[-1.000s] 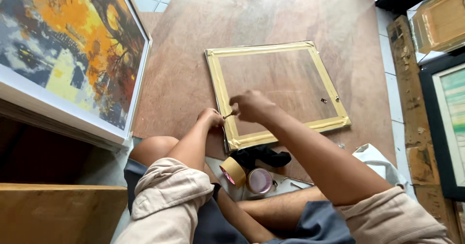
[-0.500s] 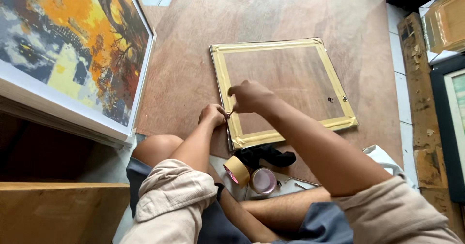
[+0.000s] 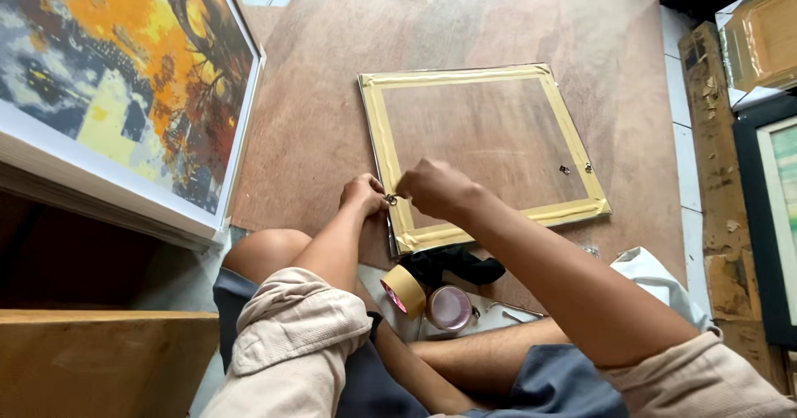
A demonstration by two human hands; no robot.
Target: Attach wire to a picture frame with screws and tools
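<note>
A: Hands? Hardware?
B: Left hand (image 3: 364, 195) and right hand (image 3: 432, 187) meet at the taped frame (image 3: 486, 78)'s left edge, both pinching one small metal fitting (image 3: 390, 199) between their fingertips, frame flat on plywood (image 3: 332, 94)

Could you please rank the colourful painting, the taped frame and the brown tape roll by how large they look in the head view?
1. Colourful painting, largest, though cut off by the picture's edge.
2. Taped frame.
3. Brown tape roll, smallest by far.
</note>
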